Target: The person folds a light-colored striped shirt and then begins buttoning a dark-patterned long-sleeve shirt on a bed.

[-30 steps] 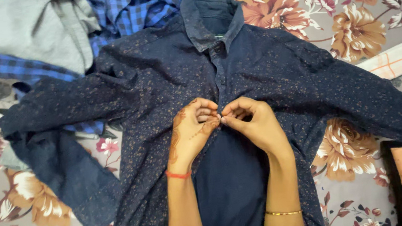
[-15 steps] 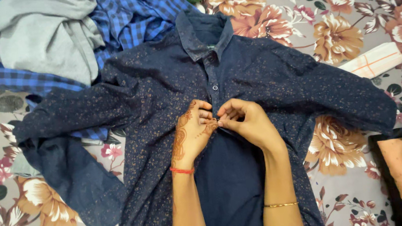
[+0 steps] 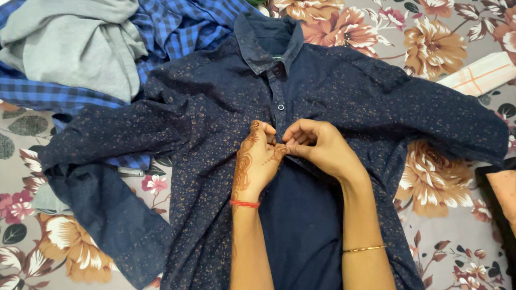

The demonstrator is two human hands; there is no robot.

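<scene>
Buttons near the collar look fastened; left hand [image 3: 258,159] and right hand [image 3: 319,149] pinch the navy shirt [image 3: 353,99] placket mid-chest, lower front open.

Head camera, looking steeply down from above the bed.

The single view sits over the dark shirt [image 3: 340,94], which lies spread flat and fills the middle of the frame, collar toward the top edge and hem cut off at the bottom. The camera is close: both forearms enter from the bottom edge, and the left hand [image 3: 258,157] and right hand [image 3: 320,149] meet at the shirt's centre. Beyond the collar to the upper left a pile of clothes [image 3: 69,43] is cropped by the frame; floral bedsheet [image 3: 447,35] shows right of the shirt.
</scene>
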